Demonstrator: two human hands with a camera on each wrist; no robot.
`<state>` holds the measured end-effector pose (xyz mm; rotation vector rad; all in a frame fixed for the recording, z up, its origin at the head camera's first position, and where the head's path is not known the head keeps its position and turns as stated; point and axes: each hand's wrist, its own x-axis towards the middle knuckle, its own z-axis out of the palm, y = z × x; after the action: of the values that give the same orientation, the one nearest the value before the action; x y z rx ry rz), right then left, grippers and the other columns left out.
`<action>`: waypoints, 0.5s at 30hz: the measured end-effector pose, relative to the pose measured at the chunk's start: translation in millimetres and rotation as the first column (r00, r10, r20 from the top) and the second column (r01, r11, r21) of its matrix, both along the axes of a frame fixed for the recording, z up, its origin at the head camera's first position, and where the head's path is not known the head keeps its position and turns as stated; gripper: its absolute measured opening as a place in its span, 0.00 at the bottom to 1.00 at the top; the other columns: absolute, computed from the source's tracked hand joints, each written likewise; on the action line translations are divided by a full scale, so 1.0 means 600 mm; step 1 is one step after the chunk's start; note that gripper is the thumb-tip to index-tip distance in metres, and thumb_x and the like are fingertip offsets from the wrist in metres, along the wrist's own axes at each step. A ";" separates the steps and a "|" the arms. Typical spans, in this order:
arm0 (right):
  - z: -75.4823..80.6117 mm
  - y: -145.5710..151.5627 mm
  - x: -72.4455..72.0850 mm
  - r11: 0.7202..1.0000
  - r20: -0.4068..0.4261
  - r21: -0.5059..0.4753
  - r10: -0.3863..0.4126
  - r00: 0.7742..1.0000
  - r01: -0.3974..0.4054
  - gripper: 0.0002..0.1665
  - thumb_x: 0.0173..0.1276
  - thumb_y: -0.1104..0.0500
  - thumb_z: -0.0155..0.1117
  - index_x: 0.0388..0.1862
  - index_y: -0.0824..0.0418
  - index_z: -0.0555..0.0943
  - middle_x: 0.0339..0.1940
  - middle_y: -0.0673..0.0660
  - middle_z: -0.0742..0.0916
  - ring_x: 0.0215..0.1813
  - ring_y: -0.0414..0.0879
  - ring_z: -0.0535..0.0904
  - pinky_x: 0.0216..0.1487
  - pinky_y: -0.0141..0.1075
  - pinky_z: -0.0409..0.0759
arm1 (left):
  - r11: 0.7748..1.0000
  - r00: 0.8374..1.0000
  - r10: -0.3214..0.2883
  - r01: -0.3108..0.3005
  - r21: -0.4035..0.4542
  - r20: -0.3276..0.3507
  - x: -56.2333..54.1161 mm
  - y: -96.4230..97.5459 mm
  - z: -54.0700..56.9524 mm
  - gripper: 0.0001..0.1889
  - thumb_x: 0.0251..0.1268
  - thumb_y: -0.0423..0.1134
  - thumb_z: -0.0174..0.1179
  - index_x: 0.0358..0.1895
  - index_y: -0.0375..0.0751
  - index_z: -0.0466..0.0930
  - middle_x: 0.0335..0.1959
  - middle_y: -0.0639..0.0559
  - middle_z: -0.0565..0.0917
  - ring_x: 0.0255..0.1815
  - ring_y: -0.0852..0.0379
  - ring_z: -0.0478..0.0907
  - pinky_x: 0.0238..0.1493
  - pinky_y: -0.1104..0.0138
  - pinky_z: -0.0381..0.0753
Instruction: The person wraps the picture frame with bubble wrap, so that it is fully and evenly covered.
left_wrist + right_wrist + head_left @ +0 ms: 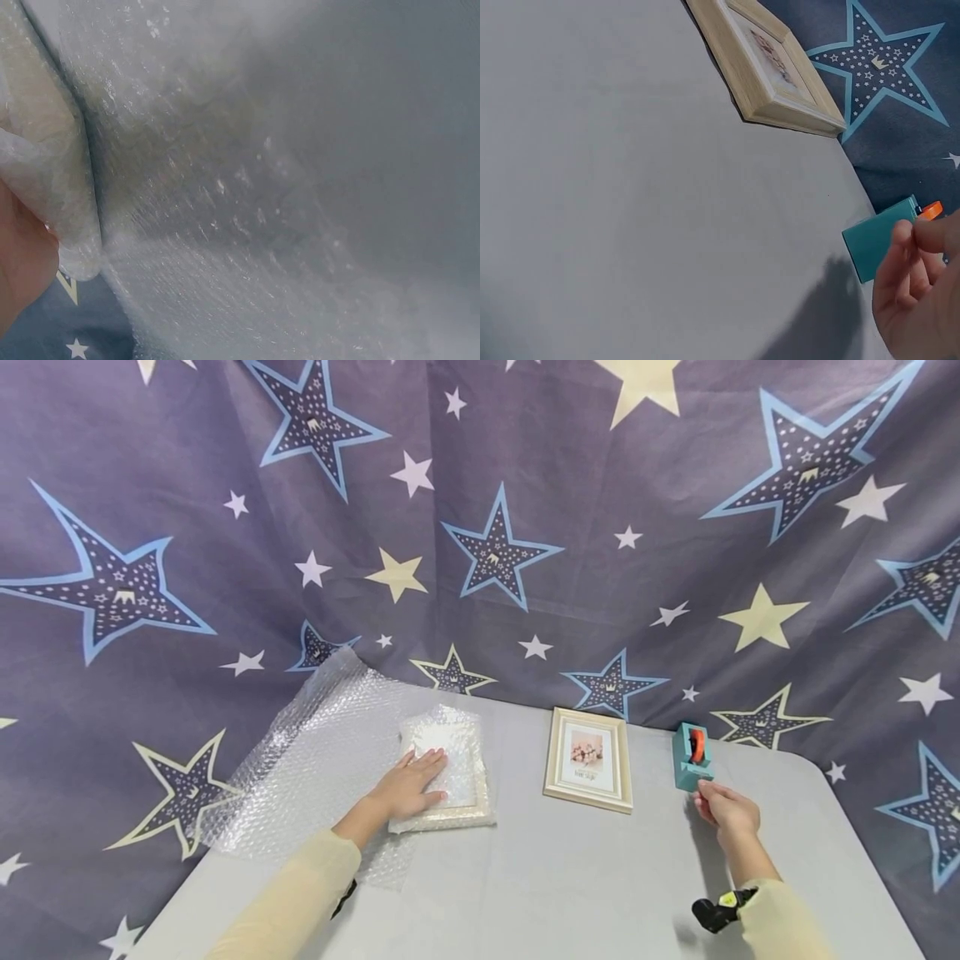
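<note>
My left hand (408, 785) lies flat, fingers spread, on a picture frame wrapped in bubble wrap (461, 768). In the left wrist view, the package's padded edge (52, 120) shows beside part of the hand. At the right, a teal tape dispenser (692, 760) with an orange-red core stands near the table's back edge. My right hand (727, 814) is at its front end, thumb and index fingertips pinched together at the tape's cutting end. The right wrist view has these fingertips overlapping the dispenser (874, 240); the strip itself is too fine to make out.
An unwrapped cream picture frame (588, 760) with a flower print lies between the package and the dispenser. A large loose sheet of bubble wrap (300, 768) spreads over the table's left side and hangs past its edge. Behind the grey table (570, 885) hangs a star-patterned curtain (525, 635).
</note>
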<state>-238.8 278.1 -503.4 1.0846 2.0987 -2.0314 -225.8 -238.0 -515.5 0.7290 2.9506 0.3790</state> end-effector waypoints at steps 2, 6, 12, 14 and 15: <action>-0.002 0.000 -0.001 1.000 0.013 -0.003 -0.024 1.000 0.024 0.05 0.66 0.63 0.61 0.30 0.57 0.81 0.10 0.42 0.82 0.18 0.32 0.80 0.26 0.27 0.84 | 1.000 1.000 0.002 -0.002 -0.003 0.006 0.001 0.000 0.001 0.34 0.69 0.50 0.50 0.71 0.31 0.60 0.74 0.37 0.61 0.76 0.39 0.58 0.78 0.42 0.48; -0.003 -0.001 -0.003 0.998 0.053 -0.004 -0.062 0.997 0.062 0.03 0.66 0.63 0.62 0.31 0.58 0.80 0.07 0.42 0.82 0.16 0.33 0.81 0.24 0.28 0.84 | 1.000 1.000 0.009 -0.009 -0.006 0.015 0.000 0.000 -0.001 0.34 0.69 0.50 0.50 0.71 0.32 0.59 0.75 0.38 0.61 0.76 0.40 0.58 0.78 0.43 0.47; 0.001 -0.004 -0.004 0.998 0.065 0.002 -0.057 0.996 0.057 0.03 0.67 0.61 0.61 0.37 0.61 0.79 0.07 0.42 0.81 0.17 0.34 0.82 0.27 0.31 0.85 | 1.000 1.000 0.010 -0.010 -0.015 0.012 -0.001 0.000 0.000 0.35 0.69 0.52 0.50 0.72 0.33 0.59 0.75 0.39 0.60 0.77 0.41 0.57 0.79 0.44 0.46; 0.000 -0.003 -0.004 0.999 0.057 0.022 -0.048 0.997 0.047 0.09 0.67 0.61 0.61 0.43 0.65 0.81 0.06 0.41 0.81 0.17 0.35 0.82 0.27 0.31 0.85 | 1.000 1.000 0.011 -0.011 -0.015 0.017 0.000 0.000 0.000 0.35 0.69 0.51 0.50 0.72 0.32 0.59 0.75 0.39 0.60 0.77 0.41 0.57 0.79 0.43 0.46; -0.001 -0.003 -0.004 0.998 0.058 0.040 -0.046 0.997 0.043 0.13 0.66 0.61 0.62 0.47 0.67 0.80 0.07 0.40 0.81 0.17 0.34 0.82 0.27 0.31 0.85 | 1.000 1.000 0.012 -0.012 -0.016 0.019 0.000 0.000 0.000 0.35 0.69 0.51 0.50 0.72 0.33 0.59 0.75 0.39 0.60 0.77 0.41 0.57 0.79 0.43 0.46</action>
<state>-241.3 276.5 -504.1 1.1916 2.1124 -1.9606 -225.7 -238.0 -515.4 0.7027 2.9381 0.3602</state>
